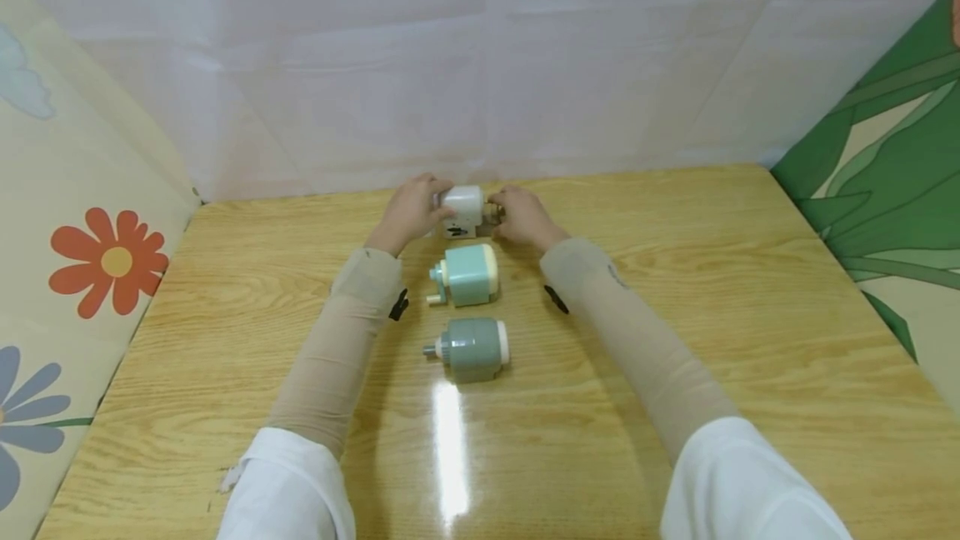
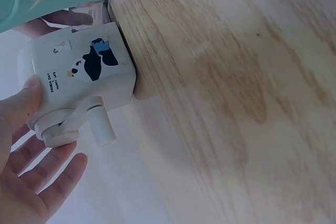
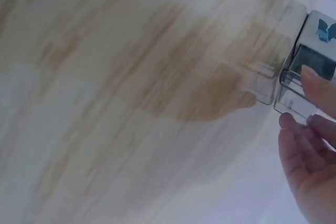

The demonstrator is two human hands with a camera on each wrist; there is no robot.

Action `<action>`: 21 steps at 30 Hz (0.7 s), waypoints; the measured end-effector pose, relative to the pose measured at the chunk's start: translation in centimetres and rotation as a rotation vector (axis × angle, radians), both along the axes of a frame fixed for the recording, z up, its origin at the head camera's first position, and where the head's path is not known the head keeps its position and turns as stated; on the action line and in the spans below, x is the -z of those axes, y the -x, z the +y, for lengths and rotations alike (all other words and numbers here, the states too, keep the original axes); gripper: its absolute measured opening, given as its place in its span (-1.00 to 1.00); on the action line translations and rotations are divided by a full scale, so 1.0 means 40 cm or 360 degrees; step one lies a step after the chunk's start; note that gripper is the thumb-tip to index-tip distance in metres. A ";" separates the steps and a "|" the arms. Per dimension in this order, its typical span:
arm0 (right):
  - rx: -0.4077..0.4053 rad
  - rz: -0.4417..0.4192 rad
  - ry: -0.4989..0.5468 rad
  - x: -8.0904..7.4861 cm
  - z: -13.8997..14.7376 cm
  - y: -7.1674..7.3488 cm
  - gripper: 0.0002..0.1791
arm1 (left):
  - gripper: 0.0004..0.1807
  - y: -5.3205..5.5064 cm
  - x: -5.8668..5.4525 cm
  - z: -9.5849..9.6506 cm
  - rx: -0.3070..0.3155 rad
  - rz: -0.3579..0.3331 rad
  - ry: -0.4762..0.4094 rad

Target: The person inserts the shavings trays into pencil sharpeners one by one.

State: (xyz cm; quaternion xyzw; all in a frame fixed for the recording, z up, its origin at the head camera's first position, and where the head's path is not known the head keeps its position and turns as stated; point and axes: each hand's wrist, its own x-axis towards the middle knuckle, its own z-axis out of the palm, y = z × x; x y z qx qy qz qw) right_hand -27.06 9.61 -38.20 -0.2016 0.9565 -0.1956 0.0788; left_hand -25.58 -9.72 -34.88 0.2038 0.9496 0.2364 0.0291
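Observation:
A white hand-crank pencil sharpener (image 1: 464, 206) with a panda picture on its side stands near the back of the table. My left hand (image 1: 409, 215) grips its crank end, thumb (image 2: 23, 103) on the body and the other fingers behind the crank (image 2: 101, 125). On the opposite end, my right hand (image 1: 522, 217) pinches the clear shavings drawer (image 3: 295, 102) between thumb and fingers. That drawer sticks partly out of the sharpener's dark opening (image 3: 316, 60).
Nearer to me, a light teal pencil sharpener (image 1: 468, 275) and a grey-green one (image 1: 474, 348) stand in a row on the wooden table (image 1: 750, 340). A white cloth (image 1: 495, 65) hangs behind the back edge. Painted panels (image 1: 892, 190) flank the table.

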 end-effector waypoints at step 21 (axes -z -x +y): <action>-0.0006 -0.0003 0.0032 -0.004 -0.009 0.002 -0.31 | -0.44 -0.004 0.003 0.004 -0.0006 -0.0003 -0.0003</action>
